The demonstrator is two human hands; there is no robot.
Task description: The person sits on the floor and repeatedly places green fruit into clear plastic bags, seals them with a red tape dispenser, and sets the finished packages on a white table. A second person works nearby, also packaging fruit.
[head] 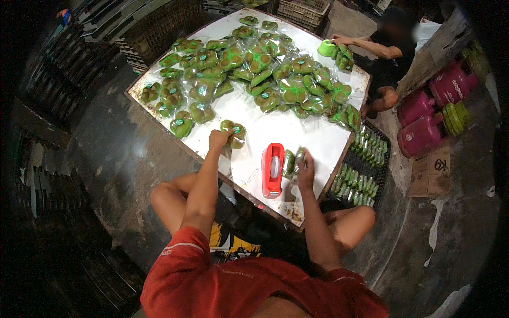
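My left hand (218,140) grips the edge of a bagged green-and-brown bread (238,138) with a green sticker, lying on the white tabletop (254,119). My right hand (306,171), slightly blurred, has its fingers around a small wrapped green roll (300,156). A second wrapped roll (288,162) lies just left of it. Between my hands stands a red tape dispenser (266,179) holding a roll of clear tape (274,167). Beyond my hands, many bagged green breads (230,59) are heaped across the far half of the table.
A co-worker (391,47) at the far right handles a bright green piece (327,48) by the table's edge. Right of the table, a black crate (385,159) holds rows of wrapped rolls. Pink gas cylinders (421,135) and stacked crates (159,37) stand around.
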